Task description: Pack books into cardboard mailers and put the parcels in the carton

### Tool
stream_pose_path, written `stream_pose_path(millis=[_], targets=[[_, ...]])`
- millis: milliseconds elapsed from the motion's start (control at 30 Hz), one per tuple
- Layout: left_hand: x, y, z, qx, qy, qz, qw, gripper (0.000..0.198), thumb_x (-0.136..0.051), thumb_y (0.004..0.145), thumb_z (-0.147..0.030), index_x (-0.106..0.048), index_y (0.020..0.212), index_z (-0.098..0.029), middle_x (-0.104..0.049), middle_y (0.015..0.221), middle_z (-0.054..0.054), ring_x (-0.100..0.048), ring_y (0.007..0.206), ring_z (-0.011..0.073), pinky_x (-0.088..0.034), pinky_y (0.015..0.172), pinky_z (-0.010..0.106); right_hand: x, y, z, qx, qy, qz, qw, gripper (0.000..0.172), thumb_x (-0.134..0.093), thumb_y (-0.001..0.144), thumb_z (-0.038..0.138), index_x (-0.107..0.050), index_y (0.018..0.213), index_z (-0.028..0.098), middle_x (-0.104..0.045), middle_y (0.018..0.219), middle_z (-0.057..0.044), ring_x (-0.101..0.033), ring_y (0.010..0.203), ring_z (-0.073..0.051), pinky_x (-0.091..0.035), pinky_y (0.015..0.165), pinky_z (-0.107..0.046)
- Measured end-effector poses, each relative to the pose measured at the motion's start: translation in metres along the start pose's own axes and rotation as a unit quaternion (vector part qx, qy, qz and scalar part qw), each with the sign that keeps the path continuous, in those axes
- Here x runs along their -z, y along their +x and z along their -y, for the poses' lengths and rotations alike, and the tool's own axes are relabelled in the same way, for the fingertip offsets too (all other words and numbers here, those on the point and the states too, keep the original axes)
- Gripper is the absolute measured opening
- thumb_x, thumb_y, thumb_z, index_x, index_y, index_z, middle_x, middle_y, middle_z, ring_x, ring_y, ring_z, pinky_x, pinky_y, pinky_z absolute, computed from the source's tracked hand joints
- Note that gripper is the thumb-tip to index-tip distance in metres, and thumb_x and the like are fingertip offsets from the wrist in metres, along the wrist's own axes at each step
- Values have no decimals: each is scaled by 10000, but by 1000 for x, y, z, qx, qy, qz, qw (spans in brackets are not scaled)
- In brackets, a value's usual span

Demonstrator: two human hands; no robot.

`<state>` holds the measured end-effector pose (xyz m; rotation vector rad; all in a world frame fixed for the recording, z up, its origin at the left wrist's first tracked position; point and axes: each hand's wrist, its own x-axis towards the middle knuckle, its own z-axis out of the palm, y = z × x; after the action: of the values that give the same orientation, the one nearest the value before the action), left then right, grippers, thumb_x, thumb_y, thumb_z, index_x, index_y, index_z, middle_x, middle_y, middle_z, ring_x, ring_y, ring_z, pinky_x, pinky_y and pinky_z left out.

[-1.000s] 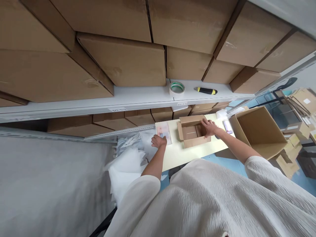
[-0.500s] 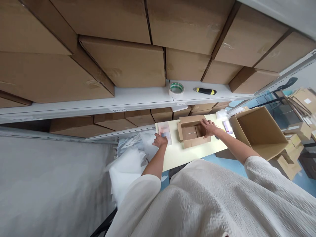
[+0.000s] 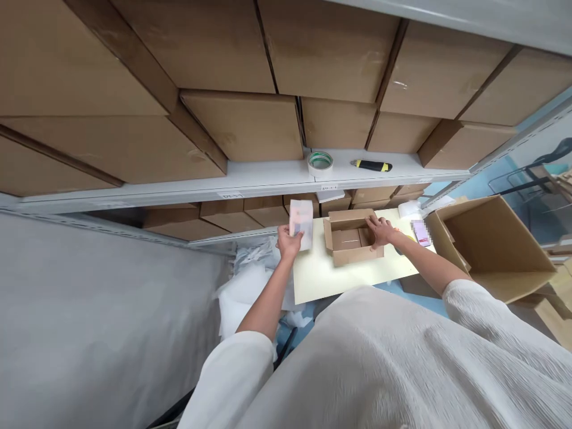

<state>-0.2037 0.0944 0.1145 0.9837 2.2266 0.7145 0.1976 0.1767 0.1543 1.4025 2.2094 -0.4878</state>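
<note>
**We picked up the packet**

Our left hand point(image 3: 288, 243) had just lifted the packet point(image 3: 301, 215) off the table point(image 3: 322, 280), with thumb and fingers clamped on it. The packet was left of the small box point(image 3: 353, 257), so it was free to be moved. Our right hand point(image 3: 379, 231) sat on the small box's right end, fingers apart, but we could not tell if they squeezed

Past the small box, tape point(image 3: 320, 172) and a cutter point(image 3: 372, 165) lay on the shelf point(image 3: 268, 173). Right of it were a phone point(image 3: 421, 232) and a big box point(image 3: 504, 244); left were white sheets point(image 3: 243, 283). Its left flap point(image 3: 328, 235) stood a little in the packet's way
</note>
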Motion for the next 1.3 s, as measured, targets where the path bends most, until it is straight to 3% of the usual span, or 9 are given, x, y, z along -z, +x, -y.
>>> stream_pose_path(millis=[100, 200, 367, 567, 700, 867, 1067, 1200, 1300], targets=[[17, -20, -30, -114, -55, -40, 991, 495, -776, 935, -357, -522, 1350, -264, -745, 1217, 35, -725, 1099, 223, -548, 980, 340, -2, 0, -2, 13, 13, -10, 1000, 1630, -909, 553, 771, -1, 1806, 258, -78, 1866, -164, -221, 1610, -555, -259, 1302, -682], [16, -43, -66, -191, -12, -27, 981, 460, -793, 924, -349, -607, 1333, -250, -746, 1219, 59, -700, 1163, 266, -539, 1022, 371, -7, -3, -5, 28, 33, -24, 999, 1623, -925, 569, 721, 34, 1803, 283, -56, 1873, -155, -200, 1631, -546, -250, 1303, -693], [-25, -64, -118, -292, 111, 102, 944, 248, -803, 918, -351, -725, 1131, -249, -769, 1079, 68, -678, 1169, 323, -437, 1125, 457, -23, -21, -17, 50, 111, -80, 989, 1503, -892, 722, 643, 98, 1797, 293, -26, 1876, -158, -138, 1694, -449, -309, 1301, -632], [-78, -54, -143, -306, 229, 201, 902, 223, -835, 857, -339, -756, 1055, -272, -814, 1082, 67, -690, 1193, 358, -401, 1122, 476, -46, -39, -39, 35, 155, -127, 979, 1424, -884, 796, 529, 83, 1800, 237, -54, 1865, -207, -142, 1721, -380, -298, 1327, -539], [-86, -49, -141, -294, 239, 204, 902, 231, -771, 899, -283, -754, 1130, -273, -809, 1212, 74, -645, 1301, 344, -388, 1147, 470, -49, -42, -50, 31, 163, -127, 978, 1367, -860, 816, 538, 45, 1803, 268, -44, 1869, -193, -177, 1710, -402, -293, 1324, -568], [-66, -55, -116, -299, 163, 111, 934, 201, -612, 1008, -233, -742, 1158, -270, -736, 1343, 105, -584, 1348, 361, -394, 1147, 512, -42, -46, -55, 5, 191, -157, 969, 1169, -767, 887, 548, -87, 1799, 283, -106, 1863, -172, -247, 1678, -414, -320, 1305, -581], [-43, -66, -79, -174, 44, -9, 984, 397, -632, 975, -234, -652, 1371, -257, -630, 1466, 123, -645, 1268, 295, -493, 1139, 460, -32, -40, -60, -69, 352, -233, 904, 868, -478, 1034, 513, -163, 1780, 199, -487, 1669, -202, -616, 1393, -356, -521, 1178, -528], [-42, -73, -60, -73, -82, 27, 994, 405, -539, 979, -180, -634, 1371, -208, -745, 1306, 115, -745, 1115, 222, -581, 1023, 383, -28, -30, -57, -127, 459, -249, 843, 671, -360, 1065, 467, -363, 1676, 189, -713, 1356, -172, -738, 1172, -331, -626, 1041, -520], [-41, -80, -46, -82, -132, 123, 980, 563, -512, 845, -45, -632, 1373, -200, -806, 1203, 94, -772, 1142, 225, -601, 1007, 403, -27, -23, -50, -104, 559, -224, 791, 520, -397, 1043, 374, -501, 1526, 213, -740, 1230, -127, -797, 956, -247, -692, 886, -443]])
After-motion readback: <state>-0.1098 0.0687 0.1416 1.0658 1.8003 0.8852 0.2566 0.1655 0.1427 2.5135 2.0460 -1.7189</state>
